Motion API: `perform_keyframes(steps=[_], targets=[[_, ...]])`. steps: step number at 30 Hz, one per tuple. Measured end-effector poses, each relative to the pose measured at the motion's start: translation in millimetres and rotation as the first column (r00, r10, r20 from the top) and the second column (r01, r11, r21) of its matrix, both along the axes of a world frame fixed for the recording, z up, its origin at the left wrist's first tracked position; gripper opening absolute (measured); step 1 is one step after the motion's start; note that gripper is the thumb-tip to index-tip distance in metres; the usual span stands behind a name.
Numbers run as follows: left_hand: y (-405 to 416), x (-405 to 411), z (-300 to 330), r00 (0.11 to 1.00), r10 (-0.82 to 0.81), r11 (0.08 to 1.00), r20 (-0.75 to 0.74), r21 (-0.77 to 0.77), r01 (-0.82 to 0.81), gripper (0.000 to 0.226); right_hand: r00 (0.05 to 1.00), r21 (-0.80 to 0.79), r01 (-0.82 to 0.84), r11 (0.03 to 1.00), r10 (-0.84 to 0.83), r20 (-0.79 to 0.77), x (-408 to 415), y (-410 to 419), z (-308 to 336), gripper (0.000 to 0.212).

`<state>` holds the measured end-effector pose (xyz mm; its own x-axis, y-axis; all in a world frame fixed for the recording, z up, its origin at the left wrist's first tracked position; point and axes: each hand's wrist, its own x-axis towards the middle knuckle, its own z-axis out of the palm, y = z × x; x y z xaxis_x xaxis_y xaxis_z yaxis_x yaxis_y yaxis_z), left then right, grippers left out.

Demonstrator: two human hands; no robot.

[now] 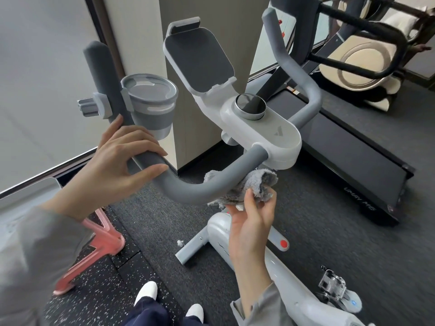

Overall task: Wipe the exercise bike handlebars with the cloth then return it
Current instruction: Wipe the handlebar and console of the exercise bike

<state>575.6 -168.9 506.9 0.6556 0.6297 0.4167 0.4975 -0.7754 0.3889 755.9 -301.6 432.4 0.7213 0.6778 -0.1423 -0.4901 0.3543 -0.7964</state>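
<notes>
Centre frame: right hand [253, 215] bunches a soft, light grey terry cloth [244, 187] under the grey foam-padded handlebar [188, 191]; left hand [122, 156] grips its left bend.

The left hand [122, 158] is sitting on the grey foam handlebar [188, 191], just below the grey plastic cup holder [150, 107]; the grey fluffy cloth [244, 187] is lying above the right hand [253, 222], under the handlebar.

treadmill [353, 147] black, right | pink frame [103, 241] on floor, left | white shoes [146, 294] below
</notes>
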Motion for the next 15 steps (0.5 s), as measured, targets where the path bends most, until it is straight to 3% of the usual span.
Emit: perform_keyframes(steps=[7, 15], targets=[[-0.8, -1.2, 3.0, 1.0, 0.002, 1.0, -0.017, -0.005, -0.002, 0.041, 1.0, 0.041, 0.011, 0.999, -0.011, 0.003, -23.5, -5.8, 0.6, 0.037], [5.0, -7.5, -0.8, 0.996, -0.031, 0.999, -0.083, 0.032, 0.034, 0.042, 0.98, -0.075, 0.157, 0.985, -0.147, 0.131, -61.0, -7.0, -3.0, 0.038]])
